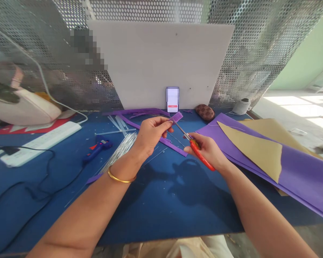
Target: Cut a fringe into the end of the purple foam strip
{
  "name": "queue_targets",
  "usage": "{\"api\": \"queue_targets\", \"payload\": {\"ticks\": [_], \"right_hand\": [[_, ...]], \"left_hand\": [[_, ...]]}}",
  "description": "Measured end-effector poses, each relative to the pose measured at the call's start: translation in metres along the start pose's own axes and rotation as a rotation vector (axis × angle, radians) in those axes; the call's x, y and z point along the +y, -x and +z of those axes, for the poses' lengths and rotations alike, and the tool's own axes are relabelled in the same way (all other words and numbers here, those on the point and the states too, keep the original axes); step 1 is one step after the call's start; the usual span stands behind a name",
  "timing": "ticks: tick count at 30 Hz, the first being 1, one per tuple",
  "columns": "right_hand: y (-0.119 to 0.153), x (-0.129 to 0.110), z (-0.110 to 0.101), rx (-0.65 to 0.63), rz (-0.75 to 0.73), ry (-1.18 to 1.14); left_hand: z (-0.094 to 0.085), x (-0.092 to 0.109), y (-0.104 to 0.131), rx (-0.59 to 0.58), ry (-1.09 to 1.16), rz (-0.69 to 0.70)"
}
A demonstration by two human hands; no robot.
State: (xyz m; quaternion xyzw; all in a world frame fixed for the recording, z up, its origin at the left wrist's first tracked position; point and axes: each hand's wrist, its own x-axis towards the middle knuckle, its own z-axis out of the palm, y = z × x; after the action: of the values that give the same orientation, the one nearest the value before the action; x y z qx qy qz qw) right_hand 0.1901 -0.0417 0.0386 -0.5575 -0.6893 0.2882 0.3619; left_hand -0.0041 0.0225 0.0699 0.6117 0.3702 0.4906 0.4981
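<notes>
My left hand (153, 133) pinches a small purple piece (176, 117) between thumb and fingers above the middle of the blue table. Scissors with red handles (204, 157) are in my right hand (207, 147), their blades pointing up and left to the purple piece at my left fingertips. Whether the blades have the piece between them is too small to tell. Beneath and behind my hands, long purple strips (174, 147) lie on the table (172, 208). A bundle of thin wires (120, 150) is left of my left hand.
A blue glue gun (98, 149), a white power strip (43, 143) and black cables lie left. A lit phone (172, 99) leans on the white board (167, 64). Behind my right hand is a checkered pouch (205, 112). Purple sheets (298, 161) and tan sheets (255, 152) lie right, near a thread spool (241, 106).
</notes>
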Motion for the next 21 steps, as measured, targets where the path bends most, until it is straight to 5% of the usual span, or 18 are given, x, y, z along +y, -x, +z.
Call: {"api": "queue_targets", "payload": {"ticks": [21], "right_hand": [[0.0022,-0.0022,-0.0021,-0.048,-0.006,-0.075]], "left_hand": [[-0.0031,-0.0001,-0.0003,-0.023,0.041,-0.016]]}}
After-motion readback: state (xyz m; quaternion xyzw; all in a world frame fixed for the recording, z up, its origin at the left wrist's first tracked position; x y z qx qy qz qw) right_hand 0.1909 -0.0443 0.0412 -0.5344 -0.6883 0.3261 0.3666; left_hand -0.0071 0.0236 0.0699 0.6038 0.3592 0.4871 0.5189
